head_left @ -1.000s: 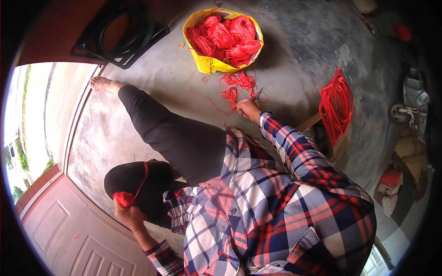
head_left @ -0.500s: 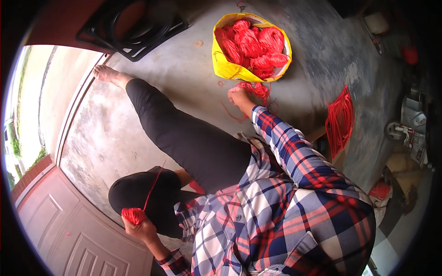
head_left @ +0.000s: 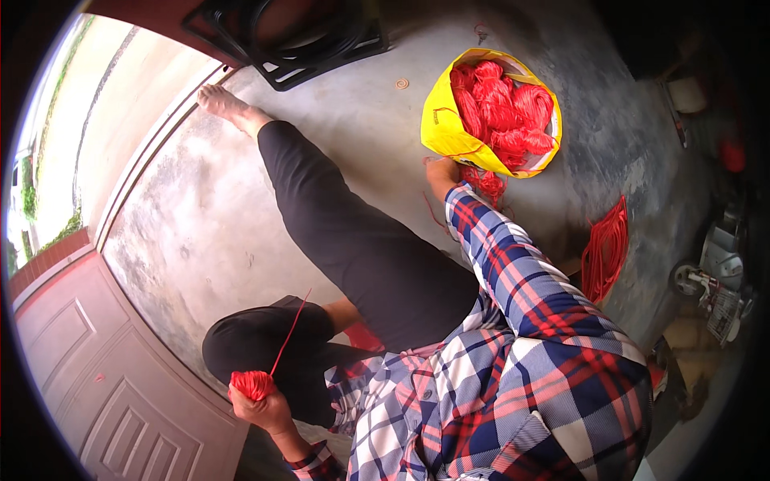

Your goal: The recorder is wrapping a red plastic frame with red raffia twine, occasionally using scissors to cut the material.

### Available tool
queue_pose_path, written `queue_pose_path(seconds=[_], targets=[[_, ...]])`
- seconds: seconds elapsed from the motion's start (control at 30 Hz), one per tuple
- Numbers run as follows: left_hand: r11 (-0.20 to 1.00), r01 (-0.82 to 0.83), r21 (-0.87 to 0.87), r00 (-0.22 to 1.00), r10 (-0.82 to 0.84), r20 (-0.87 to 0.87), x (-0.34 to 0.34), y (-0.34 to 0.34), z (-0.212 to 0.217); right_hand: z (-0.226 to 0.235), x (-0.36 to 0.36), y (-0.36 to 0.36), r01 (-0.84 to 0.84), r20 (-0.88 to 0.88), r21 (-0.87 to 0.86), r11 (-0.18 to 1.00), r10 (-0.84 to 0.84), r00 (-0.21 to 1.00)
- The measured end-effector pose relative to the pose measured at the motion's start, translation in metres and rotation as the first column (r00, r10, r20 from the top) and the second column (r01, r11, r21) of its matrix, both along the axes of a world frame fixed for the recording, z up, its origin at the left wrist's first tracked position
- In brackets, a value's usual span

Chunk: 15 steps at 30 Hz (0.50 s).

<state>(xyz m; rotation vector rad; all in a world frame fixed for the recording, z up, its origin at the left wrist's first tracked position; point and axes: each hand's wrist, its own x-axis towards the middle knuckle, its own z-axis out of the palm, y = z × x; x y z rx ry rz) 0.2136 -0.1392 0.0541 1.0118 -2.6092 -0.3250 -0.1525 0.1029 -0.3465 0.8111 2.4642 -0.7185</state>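
I sit on a concrete floor in a plaid shirt and black trousers, one bare foot [head_left: 220,103] stretched out. My left hand [head_left: 269,410], low by my bent knee, grips a small ball of red string [head_left: 252,385]; a taut strand [head_left: 290,329] runs up from it. My right hand [head_left: 441,175] reaches far forward and closes on a loose tangle of red string [head_left: 486,184] lying just below a yellow bag [head_left: 438,120]. The bag is open and holds several red string skeins [head_left: 501,108].
Another bundle of red string [head_left: 605,248] lies on the floor at the right, on a wooden piece. A black frame [head_left: 297,48] sits at the top. A red panelled door [head_left: 104,377] stands open at the lower left. Small machine parts [head_left: 714,280] crowd the right edge.
My right hand has stayed at the loose tangle as the bag came closer in view. My left hand keeps the red ball and has sunk a little lower.
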Motion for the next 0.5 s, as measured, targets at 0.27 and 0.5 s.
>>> queue_pose_path(seconds=[0.27,0.5], targets=[[0.989,0.068,-0.134,0.998,-0.068,0.002,-0.005,-0.003,-0.007,0.016,0.047,0.023,-0.027,0.071,-0.64,0.768,0.094,0.993],[0.959,0.144,-0.244,0.98,-0.172,-0.096,-0.01,-0.02,-0.035,0.088,0.091,0.06,-0.313,-0.186,-0.758,0.573,0.27,0.945]])
